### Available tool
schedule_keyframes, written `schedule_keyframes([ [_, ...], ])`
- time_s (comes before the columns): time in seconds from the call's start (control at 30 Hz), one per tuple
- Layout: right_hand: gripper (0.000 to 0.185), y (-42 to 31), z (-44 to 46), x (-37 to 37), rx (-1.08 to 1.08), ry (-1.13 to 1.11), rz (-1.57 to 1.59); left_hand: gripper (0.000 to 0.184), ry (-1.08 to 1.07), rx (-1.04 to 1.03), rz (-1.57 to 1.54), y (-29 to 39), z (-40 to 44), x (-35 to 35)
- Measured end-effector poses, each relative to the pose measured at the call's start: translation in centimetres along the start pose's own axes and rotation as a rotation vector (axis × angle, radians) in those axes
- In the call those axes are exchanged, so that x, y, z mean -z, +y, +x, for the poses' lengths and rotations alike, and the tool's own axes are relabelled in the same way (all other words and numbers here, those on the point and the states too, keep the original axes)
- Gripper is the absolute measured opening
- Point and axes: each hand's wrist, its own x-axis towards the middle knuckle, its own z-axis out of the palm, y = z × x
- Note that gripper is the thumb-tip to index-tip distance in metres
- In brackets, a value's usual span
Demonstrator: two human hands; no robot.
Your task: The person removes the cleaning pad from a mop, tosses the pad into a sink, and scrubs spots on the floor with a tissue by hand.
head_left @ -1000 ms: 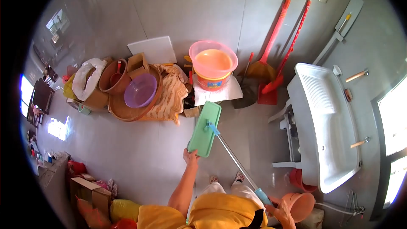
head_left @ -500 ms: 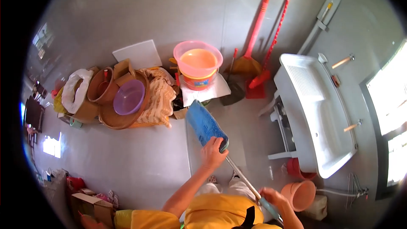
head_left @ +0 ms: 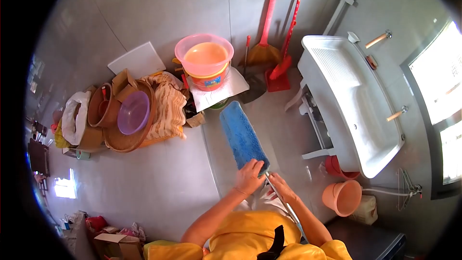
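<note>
A flat mop with a blue fluffy pad (head_left: 243,135) is held up in front of my body, its pad pointing away from me. My left hand (head_left: 249,177) is closed on the near end of the pad, where the head meets the pole. Close beside it, my right hand (head_left: 283,188) wraps round the upper part of the silver pole (head_left: 290,210). The pole's lower end runs down past my yellow top toward my right side.
A white sink (head_left: 349,96) stands at the right, with an orange bucket (head_left: 342,197) below it. Ahead are a pink basin (head_left: 204,43) on a red bucket, a broom (head_left: 265,38) and a red dustpan (head_left: 277,81). A purple basin (head_left: 134,112) lies on baskets at the left.
My right hand has moved up the pole from its lower grip to just below the mop head. My left hand stays on the pad's near end. The view has shifted slightly.
</note>
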Motion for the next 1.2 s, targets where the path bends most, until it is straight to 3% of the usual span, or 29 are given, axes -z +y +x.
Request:
schedule_keyframes([
  [0.13, 0.052, -0.2, 0.7, 0.0, -0.103, 0.058, 0.128, 0.037, -0.030, -0.009, 0.002, 0.4, 0.1, -2.1],
  [0.27, 0.046, -0.2, 0.2, 0.7, -0.021, 0.055, 0.216, 0.037, -0.005, 0.039, -0.091, 0.6, -0.4, -2.9],
  [0.63, 0.038, -0.8, -1.4, -0.2, 0.071, 0.155, 0.099, 0.037, -0.097, 0.076, -0.390, 0.4, -0.2, -2.8],
  [0.87, 0.041, -0.5, -1.5, -0.2, 0.073, 0.279, -0.093, 0.022, -0.150, 0.223, -0.643, 0.1, -0.8, -2.5],
  [0.97, 0.043, 0.1, -1.3, -1.1, 0.024, 0.380, -0.205, 0.017, -0.044, -0.079, -0.219, 0.4, -1.5, -2.6],
  [1.2, 0.043, -1.2, -1.5, -2.8, -0.056, 0.559, -0.483, 0.014, -0.095, -0.070, -0.122, 0.0, -2.4, -4.1],
])
